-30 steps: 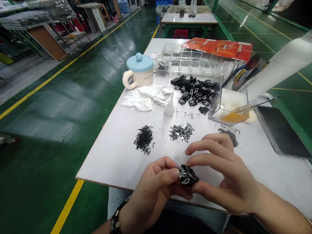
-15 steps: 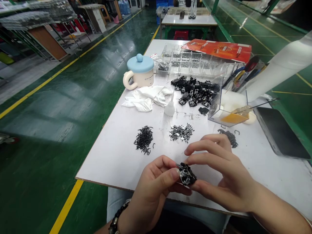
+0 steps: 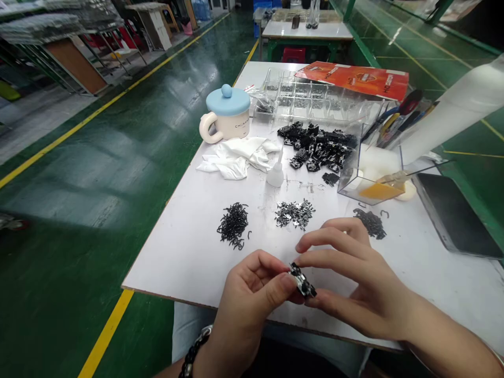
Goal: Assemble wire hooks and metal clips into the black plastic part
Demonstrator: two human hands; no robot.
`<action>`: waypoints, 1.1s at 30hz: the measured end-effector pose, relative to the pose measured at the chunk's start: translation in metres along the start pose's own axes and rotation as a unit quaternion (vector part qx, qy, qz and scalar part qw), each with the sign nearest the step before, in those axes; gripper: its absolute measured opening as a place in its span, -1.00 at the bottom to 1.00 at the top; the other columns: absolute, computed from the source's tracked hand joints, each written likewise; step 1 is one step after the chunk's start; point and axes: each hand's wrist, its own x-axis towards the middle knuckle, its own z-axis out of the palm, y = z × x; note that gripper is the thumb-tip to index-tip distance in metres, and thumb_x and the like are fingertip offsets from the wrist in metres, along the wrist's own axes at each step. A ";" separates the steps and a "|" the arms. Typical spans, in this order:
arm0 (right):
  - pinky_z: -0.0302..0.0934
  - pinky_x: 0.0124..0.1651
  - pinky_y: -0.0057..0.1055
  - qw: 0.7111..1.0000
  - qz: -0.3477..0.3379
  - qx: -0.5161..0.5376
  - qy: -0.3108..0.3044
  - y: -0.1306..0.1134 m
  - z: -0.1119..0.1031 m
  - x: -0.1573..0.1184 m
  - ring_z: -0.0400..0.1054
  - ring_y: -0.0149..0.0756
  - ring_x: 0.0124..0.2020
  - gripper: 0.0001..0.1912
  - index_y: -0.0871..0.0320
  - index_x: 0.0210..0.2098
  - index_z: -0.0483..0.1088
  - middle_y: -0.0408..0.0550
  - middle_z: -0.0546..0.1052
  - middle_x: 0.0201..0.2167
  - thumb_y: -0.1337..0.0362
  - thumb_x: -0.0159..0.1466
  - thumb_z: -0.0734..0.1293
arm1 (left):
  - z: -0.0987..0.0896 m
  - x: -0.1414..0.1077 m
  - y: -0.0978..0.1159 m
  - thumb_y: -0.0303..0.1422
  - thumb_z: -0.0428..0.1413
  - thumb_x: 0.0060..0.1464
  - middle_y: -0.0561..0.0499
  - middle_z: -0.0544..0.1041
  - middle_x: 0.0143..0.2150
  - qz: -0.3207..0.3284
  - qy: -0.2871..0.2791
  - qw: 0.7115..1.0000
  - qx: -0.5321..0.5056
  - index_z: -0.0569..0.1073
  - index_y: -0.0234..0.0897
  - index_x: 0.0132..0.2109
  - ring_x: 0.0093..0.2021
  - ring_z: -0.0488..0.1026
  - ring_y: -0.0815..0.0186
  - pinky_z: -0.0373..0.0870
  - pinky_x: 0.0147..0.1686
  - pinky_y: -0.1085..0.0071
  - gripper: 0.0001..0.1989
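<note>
Above the table's near edge, a small black part with shiny metal pieces (image 3: pixel 302 281) is held up between both hands. My left hand (image 3: pixel 252 294) pinches its left side, thumb on the near face. My right hand (image 3: pixel 366 278) grips it from the right, with the thumb at its lower end and a fingertip at its upper end; the other fingers are spread. Beyond my hands lie a pile of small black curved pieces (image 3: pixel 233 224), a pile of small silvery metal pieces (image 3: pixel 294 213) and a pile of thin dark pieces (image 3: pixel 370 223).
Farther back are a heap of black parts (image 3: pixel 318 144), a small dropper bottle (image 3: pixel 275 174), a white cloth (image 3: pixel 236 157) and a blue-lidded mug (image 3: pixel 228 118). A clear compartment tray (image 3: pixel 291 100) stands behind. On the right are a clear tool holder (image 3: pixel 370 184) and a phone (image 3: pixel 457 212).
The black part has been turned, so a narrower side now faces me. My left thumb has slid a little to the right over it.
</note>
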 end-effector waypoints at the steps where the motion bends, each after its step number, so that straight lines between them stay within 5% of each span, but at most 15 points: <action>1: 0.01 -0.01 -0.16 1.000 -0.001 -0.003 -0.003 0.000 0.000 0.000 0.10 -0.14 -0.07 -0.77 0.05 -0.12 0.33 -0.06 0.36 -0.12 0.23 0.23 0.34 | -0.001 0.000 -0.001 -0.45 0.29 -0.09 0.11 0.54 -0.51 0.005 0.000 1.000 0.006 0.45 -0.34 -0.37 -0.48 0.47 0.52 0.38 -0.43 0.67 -0.85; 12: 0.00 -0.03 -0.16 0.998 -0.027 -0.037 0.032 0.001 0.001 -0.001 0.13 -0.18 -0.12 -0.78 0.05 -0.11 0.33 -0.06 0.36 -0.14 0.34 0.25 0.31 | -0.003 -0.003 -0.007 -0.49 0.29 -0.10 0.03 0.60 -0.26 0.060 -0.048 0.997 0.026 0.50 -0.24 -0.26 -0.23 0.53 0.39 0.43 -0.19 0.56 -0.80; 18: 0.02 -0.05 -0.18 0.999 -0.013 -0.031 0.040 -0.002 -0.004 -0.001 0.15 -0.17 -0.10 -0.69 0.09 -0.08 0.31 -0.04 0.35 -0.13 0.39 0.18 0.33 | -0.004 -0.005 -0.006 -0.46 0.30 -0.12 0.04 0.61 -0.23 0.125 -0.004 0.986 0.108 0.53 -0.19 -0.22 -0.19 0.53 0.35 0.45 -0.14 0.55 -0.75; 24: 0.04 -0.09 -0.17 0.997 -0.022 0.038 0.059 0.001 -0.006 -0.003 0.15 -0.20 -0.16 -0.82 0.06 -0.20 0.40 -0.07 0.35 -0.20 0.40 0.22 0.29 | -0.003 -0.007 -0.006 -0.54 0.28 -0.13 0.13 0.60 -0.22 0.198 0.049 0.958 0.202 0.54 -0.10 -0.20 -0.20 0.53 0.41 0.46 -0.16 0.64 -0.68; 33: 0.06 -0.16 -0.21 0.996 -0.035 0.052 0.065 0.001 0.000 -0.001 0.13 -0.27 -0.21 -0.81 0.10 -0.20 0.41 -0.08 0.36 -0.27 0.47 0.22 0.32 | -0.002 -0.006 -0.008 -0.59 0.25 -0.13 0.08 0.58 -0.21 0.283 0.047 0.918 0.273 0.56 -0.15 -0.25 -0.15 0.51 0.36 0.49 -0.16 0.57 -0.72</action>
